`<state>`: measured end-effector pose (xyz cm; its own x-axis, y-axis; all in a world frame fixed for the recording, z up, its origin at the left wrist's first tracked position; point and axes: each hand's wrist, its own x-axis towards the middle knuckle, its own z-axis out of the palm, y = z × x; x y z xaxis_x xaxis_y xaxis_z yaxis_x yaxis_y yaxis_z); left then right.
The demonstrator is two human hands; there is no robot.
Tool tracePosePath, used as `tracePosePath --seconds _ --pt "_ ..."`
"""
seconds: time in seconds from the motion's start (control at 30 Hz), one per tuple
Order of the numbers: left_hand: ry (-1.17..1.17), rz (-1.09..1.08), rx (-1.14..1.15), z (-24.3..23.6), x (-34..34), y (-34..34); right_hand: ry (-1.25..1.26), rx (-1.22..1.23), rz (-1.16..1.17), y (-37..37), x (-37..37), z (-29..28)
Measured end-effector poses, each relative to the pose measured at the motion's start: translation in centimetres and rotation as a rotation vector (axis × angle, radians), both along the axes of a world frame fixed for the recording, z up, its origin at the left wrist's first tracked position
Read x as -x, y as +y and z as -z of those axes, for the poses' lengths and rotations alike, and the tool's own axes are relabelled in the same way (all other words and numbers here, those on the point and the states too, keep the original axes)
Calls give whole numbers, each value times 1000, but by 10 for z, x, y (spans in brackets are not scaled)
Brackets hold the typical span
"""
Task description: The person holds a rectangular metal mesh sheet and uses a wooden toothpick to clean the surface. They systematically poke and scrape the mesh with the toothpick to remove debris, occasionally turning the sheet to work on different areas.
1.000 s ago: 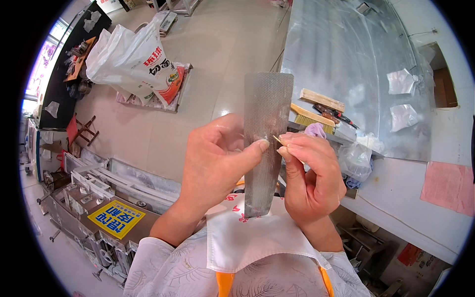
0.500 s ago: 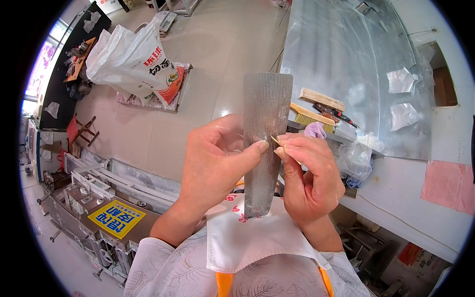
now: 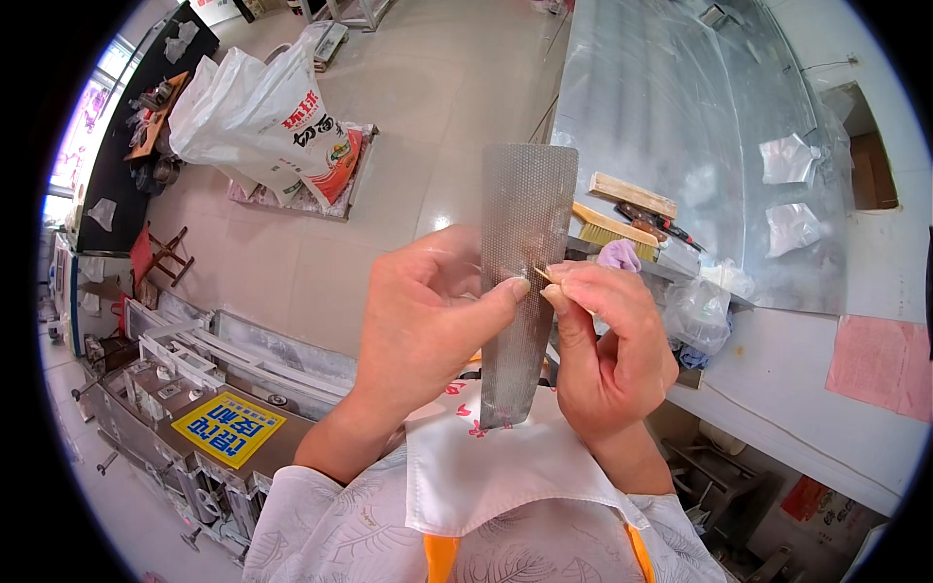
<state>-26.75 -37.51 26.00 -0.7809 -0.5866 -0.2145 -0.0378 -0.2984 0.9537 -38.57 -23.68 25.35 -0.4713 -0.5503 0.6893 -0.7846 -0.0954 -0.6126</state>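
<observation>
A long grey metal strip [image 3: 530, 194], dotted all over with small perforations, is held up in front of my chest. My left hand [image 3: 428, 311] grips it from the left, thumb across its face and the other fingers behind it. On the right side, my right hand [image 3: 612, 340] pinches a thin wooden toothpick [image 3: 542, 274] between thumb and fingertips. The toothpick's tip meets the strip's face just beside my left thumb. Below, the strip's lower end overlaps my white apron [image 3: 525, 476].
A metal-topped table [image 3: 661, 87] at the right bears a wooden block [image 3: 632, 193], a brush [image 3: 617, 225] and knives. White sacks [image 3: 282, 126] stand on a low platform at the upper left. A machine [image 3: 292, 428] with a yellow sign fills the lower left.
The strip and my left hand have shifted very slightly to the right. My right hand still pinches the toothpick against the strip, its fingers barely moved.
</observation>
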Motion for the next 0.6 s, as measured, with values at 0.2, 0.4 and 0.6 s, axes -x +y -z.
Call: tracePosePath --seconds 0.2,0.4,0.6 --pt "27 -1 -37 -1 0 0 -67 35 23 -2 -3 2" --pt "20 7 -37 -1 1 0 -57 29 23 -2 -1 3" --pt "-44 -1 24 3 2 -3 44 -48 -60 2 5 -1"
